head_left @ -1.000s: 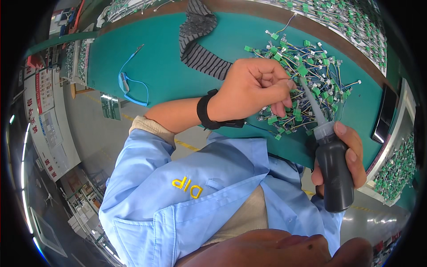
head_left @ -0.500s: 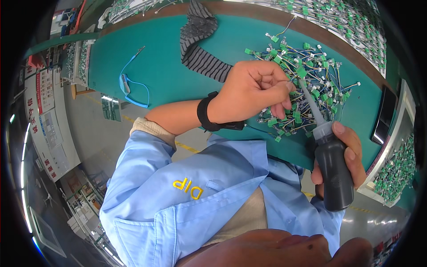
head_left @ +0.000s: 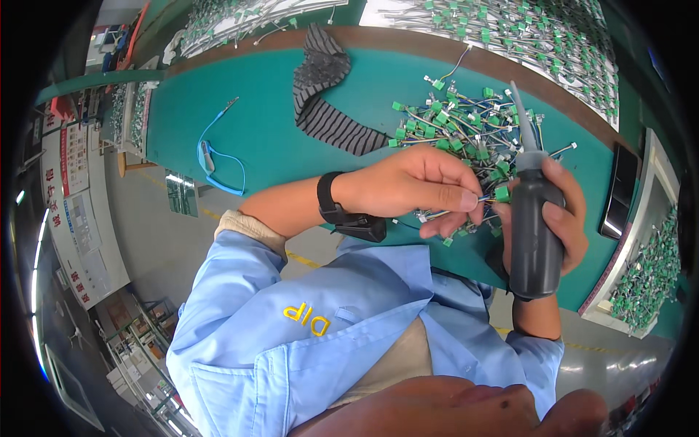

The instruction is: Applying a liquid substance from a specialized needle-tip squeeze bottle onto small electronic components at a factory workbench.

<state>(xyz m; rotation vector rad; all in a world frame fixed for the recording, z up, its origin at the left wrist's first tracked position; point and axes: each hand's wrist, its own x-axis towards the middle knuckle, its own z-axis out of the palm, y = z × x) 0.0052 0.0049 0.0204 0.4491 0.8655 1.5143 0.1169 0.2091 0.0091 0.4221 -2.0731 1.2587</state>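
Observation:
My left hand [head_left: 422,182], with a black band on its wrist, pinches the thin wires of a small wire connector [head_left: 502,194] with a green block at its end. My right hand [head_left: 571,218] is wrapped round a dark squeeze bottle [head_left: 537,237] with a long grey nozzle [head_left: 522,116], which points away toward the far side. The green block lies close beside the bottle and my right fingertips; whether they touch I cannot tell. Behind both hands spreads a loose pile of similar wire connectors [head_left: 466,124], partly hidden by my left hand and the bottle.
A striped dark cloth sleeve [head_left: 338,124] and a blue cord [head_left: 240,160] with a clip lie on the green table [head_left: 269,95]. A phone [head_left: 622,189] rests by the right edge. Trays of connectors stand at the far side [head_left: 510,36] and the right [head_left: 648,269].
The nozzle has swung away from the connector and now points to the far side. The bottle has moved up and toward my left hand, which has come slightly nearer to me.

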